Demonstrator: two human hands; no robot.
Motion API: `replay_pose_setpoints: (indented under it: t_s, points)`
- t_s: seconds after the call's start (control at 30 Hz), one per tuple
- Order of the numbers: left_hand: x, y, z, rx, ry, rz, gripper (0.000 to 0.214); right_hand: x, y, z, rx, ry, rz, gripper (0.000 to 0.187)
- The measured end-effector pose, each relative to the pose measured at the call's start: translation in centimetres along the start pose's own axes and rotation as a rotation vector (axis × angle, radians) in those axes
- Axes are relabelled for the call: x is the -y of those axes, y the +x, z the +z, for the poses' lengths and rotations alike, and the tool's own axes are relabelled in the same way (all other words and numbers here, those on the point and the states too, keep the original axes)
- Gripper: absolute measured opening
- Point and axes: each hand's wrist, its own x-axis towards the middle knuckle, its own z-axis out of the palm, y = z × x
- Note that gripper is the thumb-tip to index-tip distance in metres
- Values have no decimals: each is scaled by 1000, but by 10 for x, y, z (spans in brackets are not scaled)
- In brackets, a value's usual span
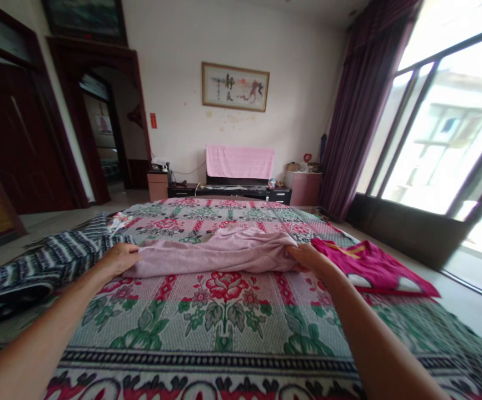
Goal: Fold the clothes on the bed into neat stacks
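One pink cloth (pixel 215 259) is lying long and narrow across the flowered bedspread (pixel 226 319), between a striped garment (pixel 68 255) and a magenta garment (pixel 376 268), while the left hand (pixel 120 259) is pinching its left end and the right hand (pixel 307 257) is grasping its right end. The step in hand, it seems, is the straightening of this cloth, whose far side is lying rumpled near the middle. The next move is probably calling for a firm hold at both ends and for level hands, so that the cloth is not twisting.
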Motion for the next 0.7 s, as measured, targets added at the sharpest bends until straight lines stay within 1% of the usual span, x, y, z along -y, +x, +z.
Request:
replay_pose_setpoints:
  t_s: [0.07, 0.13, 0.3, 0.43, 0.6, 0.7]
  points:
    - [-5, -2, -3, -3, 113, 0, 26, 0, 0, 0, 36, -46, -1, 16]
    - [-10, -3, -5, -23, 162, -5, 28, 0, 1, 0, 19, -31, -7, 11]
    - [-15, -2, -6, -72, 241, -42, 31, 1, 2, -2, 21, -42, -17, 10]
    - [-12, 0, -5, -104, 182, -12, 33, 2, 1, -3, 29, -63, -36, 14]
    - [-10, 0, -3, -126, 117, 46, 34, 0, 1, -1, 79, 2, 16, 14]
    - [-12, 0, -3, -121, 127, 65, 33, -3, 2, 4, 51, 14, 2, 17]
